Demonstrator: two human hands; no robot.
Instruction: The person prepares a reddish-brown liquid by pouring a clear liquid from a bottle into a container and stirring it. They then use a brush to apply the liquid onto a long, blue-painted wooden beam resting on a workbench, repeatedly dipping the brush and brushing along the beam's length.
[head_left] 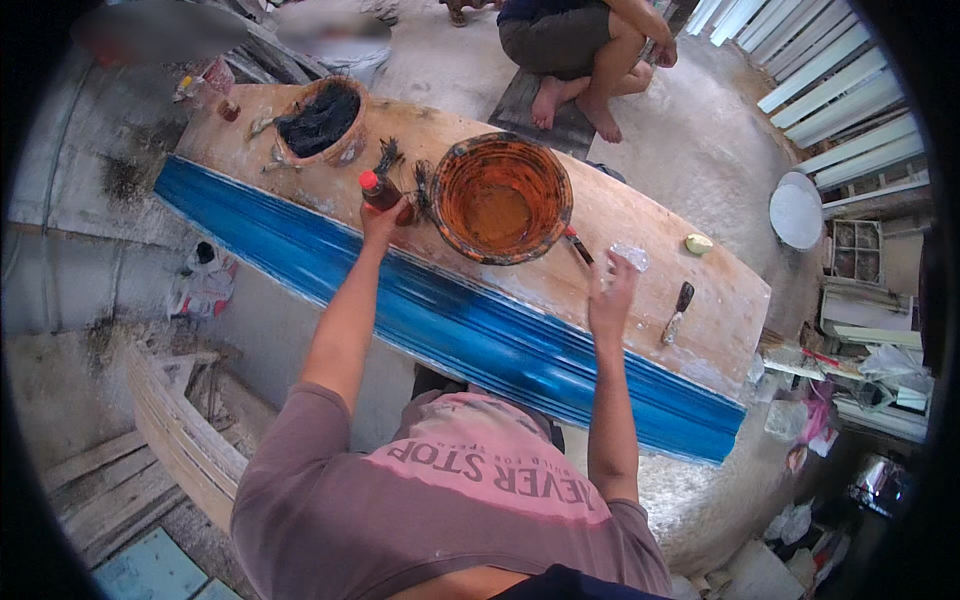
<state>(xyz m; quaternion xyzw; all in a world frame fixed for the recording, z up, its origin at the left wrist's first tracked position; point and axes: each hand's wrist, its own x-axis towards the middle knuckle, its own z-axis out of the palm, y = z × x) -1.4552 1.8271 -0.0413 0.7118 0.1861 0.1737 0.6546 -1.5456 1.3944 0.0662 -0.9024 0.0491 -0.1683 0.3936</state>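
Note:
My left hand [381,222] is wrapped round a dark reddish-brown bottle [387,197] with a red cap, above the wooden board. At the right, the fingers of my right hand [611,297] close on a small clear plastic cup [631,256]; part of their grip is hidden. Just left of that hand lies a dark tool with a red end [579,246]. Between my hands stands a wide bucket [447,190], stained orange and dark inside, with an orange-brown layer at its bottom. A dark-handled brush or scraper [677,313] rests farther right.
The board tops a long blue moulded piece [470,318]. At its far left are a basin [350,140] of black material and a clear bottle [222,88]. A pale yellowish lump [698,243] lies right. Beyond the board, another person [575,50] squats. Curved wooden strips [180,430] stand lower left.

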